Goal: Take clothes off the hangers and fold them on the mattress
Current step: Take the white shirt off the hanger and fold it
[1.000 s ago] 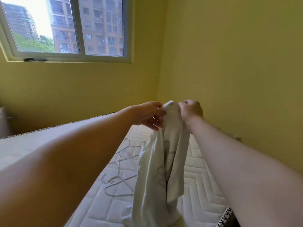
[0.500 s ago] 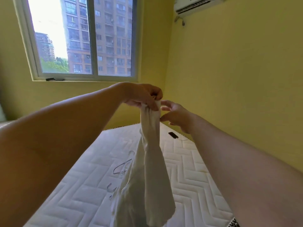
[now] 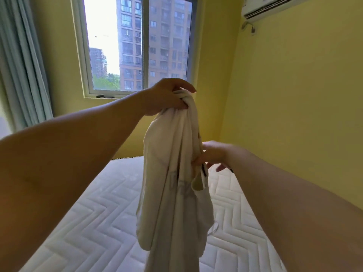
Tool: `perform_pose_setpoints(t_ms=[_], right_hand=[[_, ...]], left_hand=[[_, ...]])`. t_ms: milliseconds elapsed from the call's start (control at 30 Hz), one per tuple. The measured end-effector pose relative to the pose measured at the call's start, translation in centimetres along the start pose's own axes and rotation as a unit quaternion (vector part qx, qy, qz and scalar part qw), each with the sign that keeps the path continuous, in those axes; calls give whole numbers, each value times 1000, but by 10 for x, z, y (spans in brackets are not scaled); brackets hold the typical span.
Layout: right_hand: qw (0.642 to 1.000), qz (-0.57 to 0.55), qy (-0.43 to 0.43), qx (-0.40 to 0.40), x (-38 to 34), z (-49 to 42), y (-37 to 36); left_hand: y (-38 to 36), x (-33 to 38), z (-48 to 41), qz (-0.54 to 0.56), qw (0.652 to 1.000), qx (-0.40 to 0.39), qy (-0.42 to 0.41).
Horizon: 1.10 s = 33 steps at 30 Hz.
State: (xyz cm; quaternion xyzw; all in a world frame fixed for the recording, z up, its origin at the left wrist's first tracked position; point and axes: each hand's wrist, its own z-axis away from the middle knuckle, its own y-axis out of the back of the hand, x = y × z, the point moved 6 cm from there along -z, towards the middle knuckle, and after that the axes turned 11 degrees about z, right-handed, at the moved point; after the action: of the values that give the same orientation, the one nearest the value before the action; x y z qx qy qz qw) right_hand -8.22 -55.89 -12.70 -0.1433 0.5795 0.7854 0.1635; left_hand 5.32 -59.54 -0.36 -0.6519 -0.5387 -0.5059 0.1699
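Your left hand (image 3: 167, 97), centre frame just below the window (image 3: 137, 46), has its fingers curled round the bunched top of the white garment (image 3: 172, 193) and holds it up. The garment hangs in loose vertical folds down the middle of the frame, in front of the white quilted mattress (image 3: 98, 222) that fills the lower half.

Your right hand (image 3: 214, 156), right of centre, meets the garment's right edge about halfway down. It is motion-blurred and some fingers point away from the cloth, so I cannot tell whether it pinches or only touches.

A loop of wire hanger (image 3: 214, 227) shows beside the garment's lower right edge. Curtain (image 3: 19, 65) at far left, air conditioner (image 3: 271, 6) at upper right.
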Motion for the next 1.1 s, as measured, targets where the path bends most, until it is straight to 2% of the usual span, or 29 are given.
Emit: perform_pose_setpoints(t_ms=[67, 133, 200, 267, 333, 367, 400, 500, 667, 733, 833, 933, 1033, 1100], right_hand=[[1000, 7, -22, -3, 1, -1, -4], [998, 7, -51, 19, 5, -2, -5], [994, -2, -82, 70, 10, -1, 0], [989, -32, -97, 109, 16, 0, 8], [985, -34, -110, 128, 17, 8, 14], [983, -16, -114, 145, 18, 12, 17], [978, 10, -120, 168, 19, 17, 21], [959, 55, -140, 239, 29, 30, 32], [939, 16, -154, 306, 48, 46, 41], [935, -10, -157, 318, 54, 50, 45], [925, -42, -171, 337, 63, 54, 49], [914, -50, -192, 354, 71, 58, 51], [910, -64, -186, 364, 69, 63, 54], [906, -86, -179, 374, 67, 66, 56]], left_hand=[[5, 4, 5, -14, 1000, 24, -9], [13, 6, 8, -132, 990, 55, -15], [19, 5, 11, -326, 943, 67, -5], [24, -4, 16, -460, 886, 54, 26], [27, -17, 22, -553, 830, 42, 51], [29, -23, 25, -578, 811, 45, 74], [33, -28, 30, -580, 807, 65, 95], [46, -33, 44, -537, 820, 148, 130], [57, -32, 63, -396, 871, 252, 147], [54, -37, 67, -306, 899, 261, 170], [48, -46, 72, -198, 931, 221, 213], [46, -42, 77, -241, 927, 185, 218], [38, -31, 79, -437, 867, 123, 207], [39, -29, 80, -440, 865, 141, 196]])
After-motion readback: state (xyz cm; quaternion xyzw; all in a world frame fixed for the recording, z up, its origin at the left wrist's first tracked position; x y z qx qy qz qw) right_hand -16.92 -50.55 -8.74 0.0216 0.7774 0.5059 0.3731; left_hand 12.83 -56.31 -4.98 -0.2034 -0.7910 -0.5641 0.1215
